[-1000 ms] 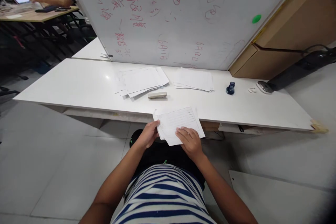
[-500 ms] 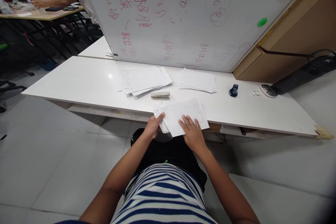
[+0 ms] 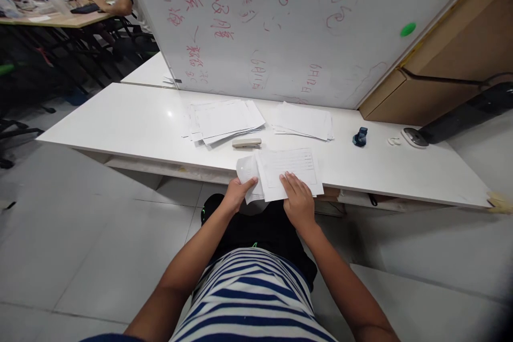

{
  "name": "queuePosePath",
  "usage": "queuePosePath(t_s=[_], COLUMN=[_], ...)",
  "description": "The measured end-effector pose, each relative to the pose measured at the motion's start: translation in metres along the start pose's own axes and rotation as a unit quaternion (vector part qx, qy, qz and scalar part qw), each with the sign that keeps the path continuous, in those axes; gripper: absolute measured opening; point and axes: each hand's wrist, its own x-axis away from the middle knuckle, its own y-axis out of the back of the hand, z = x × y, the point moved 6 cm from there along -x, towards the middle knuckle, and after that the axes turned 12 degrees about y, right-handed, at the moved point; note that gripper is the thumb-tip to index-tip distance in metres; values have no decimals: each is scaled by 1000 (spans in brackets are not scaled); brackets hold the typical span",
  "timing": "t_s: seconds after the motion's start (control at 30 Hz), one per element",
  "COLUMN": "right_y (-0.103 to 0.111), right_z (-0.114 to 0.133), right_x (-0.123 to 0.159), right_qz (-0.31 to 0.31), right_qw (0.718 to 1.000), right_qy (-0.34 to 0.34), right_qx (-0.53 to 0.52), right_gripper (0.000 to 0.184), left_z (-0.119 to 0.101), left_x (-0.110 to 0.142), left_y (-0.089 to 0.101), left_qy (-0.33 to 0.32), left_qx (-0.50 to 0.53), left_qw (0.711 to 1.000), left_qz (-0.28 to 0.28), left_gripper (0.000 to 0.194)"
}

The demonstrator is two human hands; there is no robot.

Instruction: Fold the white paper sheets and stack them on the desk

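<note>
Right now L hand [image 3: 237,194] is on the near side of the desk [image 3: 92,116], thumb pressed on top, fingers curled under, pinching the L end of the held sheets [image 3: 280,168]. R hand [image 3: 300,203] comes in from the other side, palm down, fingers fairly straight and close together across the top sheet; its thumb's hidden, so can't tell if it's gripping. Both forearms angle inward, wrists low.

Sheets sit btwn the hands, in front of the torso, overlapping the desk's front edge in view; can't tell if they touch it. Stapler [image 3: 247,144] is just beyond, w/ L pile [image 3: 226,119] and R pile [image 3: 303,120] behind. Wide stretch of desktop runs off L; more lies R, up to the blue item [image 3: 359,137]. Whiteboard [image 3: 256,21] walls off the back.

Top sheet's long axis goes L-R, approx. parallel to the front edge, R end a touch farther out. Lower sheets poke out L, corner curling.
</note>
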Motion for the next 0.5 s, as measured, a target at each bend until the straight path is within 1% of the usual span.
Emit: queuePosePath(t_s=[0.13,0.23,0.3,0.4,0.47,0.5], right_y=[-7,-10,-9,-5,-3,-2], right_z=[6,10,13,17,14,9], right_x=[-3,-8,-11,-13,-12,-10], right_qz=[47,67,73,90,98,92], right_qw=[998,997,996,994,994,994], right_qy=[-26,-48,-55,-54,-54,-61], right_qx=[19,7,7,2,-10,-13], right_gripper=[57,52,56,62,62,60], left_z=[-1,1,3,4,5,6], left_x=[1,2,2,1,0,-1], left_y=[-3,-10,-11,-9,-8,-7], left_qy=[16,38,41,18,-1,-6], left_qx=[28,56,61,32,8,3], left_qw=[999,998,997,999,1000,1000], left_qz=[-10,21,29,24,25,20], left_gripper=[47,52,54,51,49,49])
